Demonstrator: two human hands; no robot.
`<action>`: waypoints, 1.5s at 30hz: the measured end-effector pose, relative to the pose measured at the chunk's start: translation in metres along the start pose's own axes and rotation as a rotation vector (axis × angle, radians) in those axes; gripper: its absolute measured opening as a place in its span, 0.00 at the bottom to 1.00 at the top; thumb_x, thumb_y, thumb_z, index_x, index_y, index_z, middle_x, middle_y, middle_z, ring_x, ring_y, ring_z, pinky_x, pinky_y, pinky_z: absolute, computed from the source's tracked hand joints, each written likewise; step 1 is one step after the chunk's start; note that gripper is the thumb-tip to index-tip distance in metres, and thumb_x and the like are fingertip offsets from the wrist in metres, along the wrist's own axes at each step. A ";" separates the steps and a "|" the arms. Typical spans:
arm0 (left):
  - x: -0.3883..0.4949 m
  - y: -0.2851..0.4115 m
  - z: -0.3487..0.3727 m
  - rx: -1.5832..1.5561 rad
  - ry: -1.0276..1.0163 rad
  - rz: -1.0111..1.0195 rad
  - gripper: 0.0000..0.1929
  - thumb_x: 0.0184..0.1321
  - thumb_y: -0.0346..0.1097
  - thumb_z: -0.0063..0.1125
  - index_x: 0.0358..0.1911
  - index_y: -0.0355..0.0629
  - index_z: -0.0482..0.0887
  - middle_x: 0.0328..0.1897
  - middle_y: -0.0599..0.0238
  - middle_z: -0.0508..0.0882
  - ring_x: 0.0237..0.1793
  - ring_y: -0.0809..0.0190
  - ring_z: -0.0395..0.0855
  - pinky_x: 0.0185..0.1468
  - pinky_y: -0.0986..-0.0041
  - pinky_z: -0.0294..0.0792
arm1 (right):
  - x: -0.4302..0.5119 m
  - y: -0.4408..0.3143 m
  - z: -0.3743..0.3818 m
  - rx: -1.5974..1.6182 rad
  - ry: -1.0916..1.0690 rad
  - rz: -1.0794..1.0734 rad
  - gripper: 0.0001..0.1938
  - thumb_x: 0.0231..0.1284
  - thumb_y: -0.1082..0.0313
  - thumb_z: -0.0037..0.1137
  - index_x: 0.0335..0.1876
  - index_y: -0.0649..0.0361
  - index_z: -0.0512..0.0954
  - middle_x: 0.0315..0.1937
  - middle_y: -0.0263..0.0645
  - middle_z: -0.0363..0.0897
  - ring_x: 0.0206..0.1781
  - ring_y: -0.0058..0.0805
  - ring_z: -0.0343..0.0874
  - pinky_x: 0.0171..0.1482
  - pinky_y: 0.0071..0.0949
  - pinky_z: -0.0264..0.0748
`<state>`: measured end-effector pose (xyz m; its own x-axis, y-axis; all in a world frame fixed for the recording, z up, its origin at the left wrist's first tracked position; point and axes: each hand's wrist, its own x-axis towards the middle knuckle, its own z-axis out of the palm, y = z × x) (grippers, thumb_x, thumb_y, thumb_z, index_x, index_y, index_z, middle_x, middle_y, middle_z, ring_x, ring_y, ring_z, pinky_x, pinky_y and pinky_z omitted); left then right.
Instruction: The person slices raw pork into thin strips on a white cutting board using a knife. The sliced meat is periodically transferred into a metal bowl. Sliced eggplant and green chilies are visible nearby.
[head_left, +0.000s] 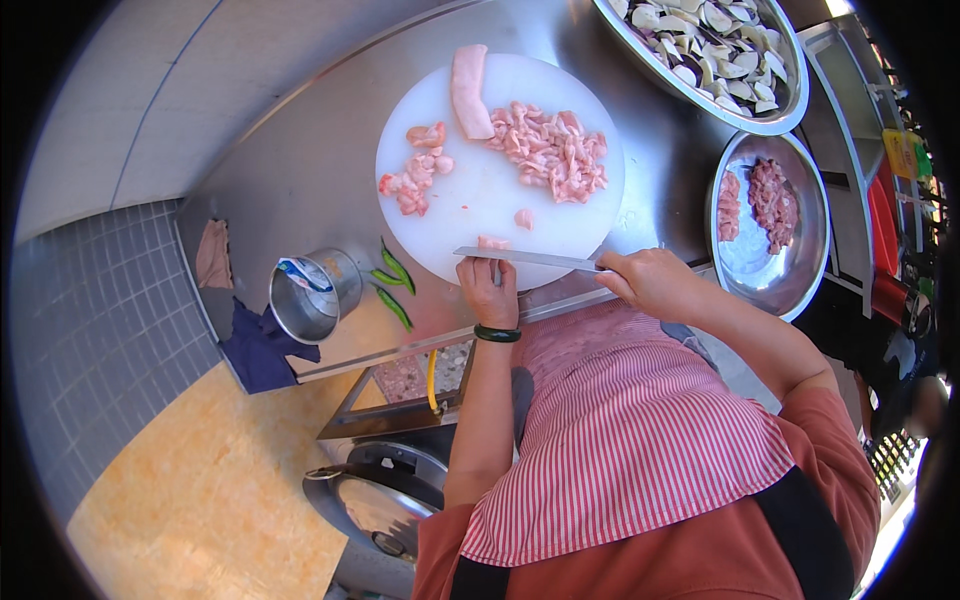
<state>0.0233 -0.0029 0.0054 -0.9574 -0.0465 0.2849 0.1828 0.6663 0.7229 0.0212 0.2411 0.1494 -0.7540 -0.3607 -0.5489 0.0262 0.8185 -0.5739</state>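
My right hand grips the handle of a kitchen knife, its blade pointing left across the near edge of a round white cutting board. With bent fingers, my left hand presses close against the blade; a small piece of pale raw meat shows just beyond it. Whatever lies under those fingers is mostly hidden. Further up the board are a heap of sliced pale meat, a long strip with skin, a smaller pile of scraps and one lone piece.
Right of the board stand a metal bowl of cut meat and a larger basin of sliced eggplant. Green chillies, a steel pot and a dark blue cloth lie left. Another person is at far right.
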 end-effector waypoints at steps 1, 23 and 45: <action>0.000 0.001 -0.001 0.021 -0.021 -0.018 0.22 0.46 0.19 0.62 0.49 0.35 0.80 0.45 0.51 0.79 0.45 0.46 0.76 0.49 0.59 0.71 | -0.004 -0.002 -0.001 -0.045 -0.024 0.034 0.18 0.74 0.50 0.43 0.47 0.58 0.77 0.30 0.50 0.84 0.35 0.51 0.84 0.41 0.47 0.78; 0.005 -0.002 0.001 0.024 -0.023 -0.041 0.17 0.45 0.21 0.62 0.43 0.35 0.80 0.47 0.50 0.78 0.48 0.46 0.78 0.49 0.59 0.74 | 0.087 -0.040 0.045 0.008 0.085 -0.098 0.17 0.73 0.53 0.45 0.44 0.60 0.75 0.28 0.50 0.83 0.33 0.50 0.84 0.36 0.46 0.78; 0.001 0.000 -0.002 -0.046 0.042 -0.123 0.17 0.50 0.23 0.64 0.44 0.35 0.77 0.49 0.48 0.76 0.52 0.44 0.75 0.52 0.56 0.71 | 0.036 0.008 0.029 -0.012 0.055 0.018 0.19 0.74 0.50 0.43 0.46 0.59 0.78 0.31 0.51 0.84 0.37 0.50 0.84 0.43 0.47 0.77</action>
<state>0.0231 -0.0048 0.0066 -0.9631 -0.1575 0.2184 0.0761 0.6187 0.7819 0.0131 0.2223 0.1074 -0.7884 -0.3215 -0.5245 0.0318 0.8301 -0.5567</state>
